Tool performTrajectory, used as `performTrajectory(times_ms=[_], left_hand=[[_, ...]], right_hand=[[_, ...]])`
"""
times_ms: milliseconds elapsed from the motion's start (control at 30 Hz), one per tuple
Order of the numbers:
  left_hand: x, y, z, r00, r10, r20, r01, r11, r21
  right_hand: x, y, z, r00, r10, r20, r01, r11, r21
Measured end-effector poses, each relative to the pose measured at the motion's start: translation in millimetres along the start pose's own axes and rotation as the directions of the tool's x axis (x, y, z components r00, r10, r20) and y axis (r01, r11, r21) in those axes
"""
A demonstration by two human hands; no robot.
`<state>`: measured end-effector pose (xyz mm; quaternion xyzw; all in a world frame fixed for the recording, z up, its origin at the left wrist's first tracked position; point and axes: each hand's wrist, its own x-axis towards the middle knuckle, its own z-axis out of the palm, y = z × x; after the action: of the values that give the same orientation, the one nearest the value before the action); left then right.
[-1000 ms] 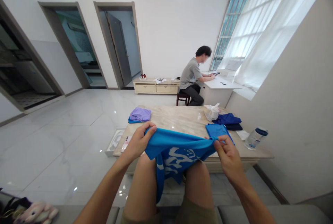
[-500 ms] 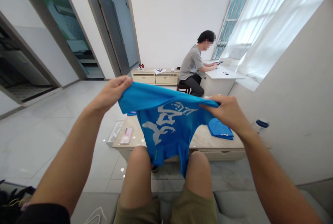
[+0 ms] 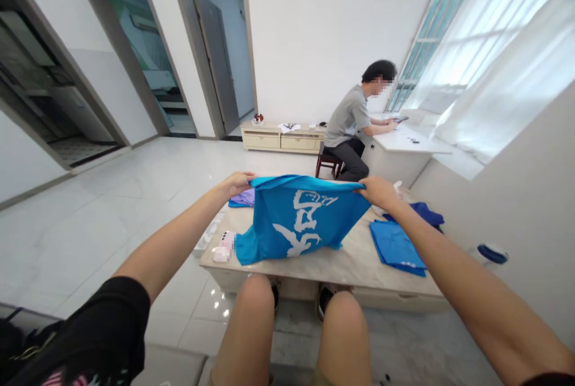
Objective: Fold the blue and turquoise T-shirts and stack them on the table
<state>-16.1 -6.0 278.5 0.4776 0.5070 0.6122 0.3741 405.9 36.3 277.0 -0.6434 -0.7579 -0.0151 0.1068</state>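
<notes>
A blue T-shirt [image 3: 274,212] with white lettering is stretched between my two hands above the low table [image 3: 354,263]. My left hand [image 3: 238,184] is closed on its upper left corner, and my right hand [image 3: 380,193] pinches the upper right corner. The shirt's lower part hangs down to the tabletop, with one blue fold spread toward a pink phone [image 3: 222,246]. Right of the shirt, folded blue clothing [image 3: 398,246] lies on the table, with darker blue cloth [image 3: 422,216] behind it. Some purple and blue cloth [image 3: 242,197] shows by my left hand.
Across the room a person [image 3: 350,116] sits on a stool at a white desk [image 3: 413,139], holding a device. A low cabinet [image 3: 283,140] stands against the far wall. A bottle with a dark blue lid [image 3: 493,253] is at the right. My knees are close to the table's front edge.
Both hands have moved forward and lower with the shirt. Its lower part, hanging between my knees before, is now over the tabletop. My view has shifted left.
</notes>
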Motion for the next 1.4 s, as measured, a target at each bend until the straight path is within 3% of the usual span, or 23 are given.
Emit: performTrajectory(times_ms=[67, 133, 167, 233, 267, 300, 367, 400, 467, 567, 667, 767, 833, 900, 1000, 1067, 1133, 1233, 1300, 1400], left_hand=[[33.0, 12.0, 18.7, 0.998, -0.031, -0.047, 0.032, 0.999, 0.006], [58.4, 28.9, 27.1, 0.995, -0.031, -0.096, 0.031, 0.999, 0.007], [65.0, 36.7, 26.7, 0.993, -0.010, -0.118, 0.010, 1.000, 0.000], [62.4, 47.4, 16.8, 0.984, 0.076, -0.161, -0.078, 0.997, -0.005], [53.0, 49.4, 8.4, 0.966, 0.186, -0.179, -0.188, 0.982, 0.005], [38.9, 48.9, -1.5, 0.945, 0.269, -0.185, -0.269, 0.963, 0.030], [0.5, 37.0, -22.0, 0.941, 0.304, -0.150, -0.296, 0.952, 0.074], [-20.8, 24.0, -30.6, 0.953, 0.270, -0.136, -0.263, 0.962, 0.065], [-59.0, -19.0, -40.5, 0.973, 0.179, -0.145, -0.169, 0.983, 0.077], [-88.9, -119.3, -33.6, 0.989, 0.002, -0.148, 0.020, 0.988, 0.150], [-89.2, -226.8, -12.8, 0.981, -0.157, -0.112, 0.185, 0.928, 0.322], [-88.5, -302.5, -1.9, 0.962, -0.271, -0.043, 0.261, 0.856, 0.446], [-97.7, -330.9, -6.7, 0.954, -0.298, -0.020, 0.271, 0.837, 0.476], [-114.4, -345.0, -18.8, 0.957, -0.288, -0.025, 0.259, 0.817, 0.515], [-144.7, -341.9, -36.0, 0.976, -0.211, -0.055, 0.203, 0.785, 0.586], [-163.9, -322.0, -37.8, 0.976, -0.218, -0.025, 0.189, 0.775, 0.603], [-181.8, -288.8, -30.3, 0.957, -0.280, 0.074, 0.185, 0.789, 0.586], [-210.7, -230.0, -12.3, 0.916, -0.322, 0.242, 0.147, 0.827, 0.543], [-232.8, -200.7, -4.5, 0.908, -0.286, 0.306, 0.081, 0.836, 0.543], [-263.0, -188.4, -4.9, 0.920, -0.106, 0.377, -0.156, 0.784, 0.601]], right_hand=[[34.4, -7.8, -7.7, 0.999, 0.032, -0.003, -0.032, 0.999, -0.030], [48.8, -13.0, -24.8, 0.983, 0.085, -0.165, -0.089, 0.996, -0.013], [46.2, -14.4, -33.6, 0.951, 0.104, -0.291, -0.106, 0.994, 0.012], [21.5, -14.8, -46.3, 0.828, 0.100, -0.552, -0.087, 0.995, 0.049], [1.2, -14.3, -48.4, 0.765, 0.060, -0.641, -0.051, 0.998, 0.032], [-22.5, -13.4, -46.7, 0.729, 0.003, -0.685, -0.015, 1.000, -0.011], [-73.5, -9.6, -29.6, 0.693, -0.116, -0.712, 0.061, 0.993, -0.103], [-97.0, -6.2, -13.2, 0.681, -0.173, -0.712, 0.116, 0.985, -0.128], [-132.8, 4.0, 34.1, 0.727, -0.215, -0.652, 0.193, 0.975, -0.106], [-149.6, 24.0, 127.3, 0.868, -0.174, -0.465, 0.186, 0.982, -0.020], [-138.1, 38.8, 217.7, 0.984, -0.141, -0.108, 0.143, 0.990, 0.014], [-131.8, 46.7, 283.3, 0.966, -0.126, 0.227, 0.130, 0.991, -0.005], [-140.9, 52.7, 310.4, 0.937, -0.130, 0.325, 0.130, 0.991, 0.020], [-160.4, 60.9, 325.7, 0.935, -0.126, 0.331, 0.097, 0.990, 0.104], [-199.6, 71.8, 331.4, 0.962, -0.046, 0.269, -0.042, 0.950, 0.311], [-224.8, 72.8, 326.4, 0.966, 0.059, 0.252, -0.173, 0.871, 0.460], [-246.0, 64.7, 315.1, 0.944, 0.166, 0.286, -0.309, 0.750, 0.584], [-273.7, 33.5, 289.1, 0.899, 0.244, 0.365, -0.438, 0.529, 0.727], [-293.1, 3.3, 272.1, 0.896, 0.262, 0.359, -0.441, 0.427, 0.789], [-320.6, -42.2, 259.9, 0.918, 0.313, 0.242, -0.369, 0.456, 0.810]])
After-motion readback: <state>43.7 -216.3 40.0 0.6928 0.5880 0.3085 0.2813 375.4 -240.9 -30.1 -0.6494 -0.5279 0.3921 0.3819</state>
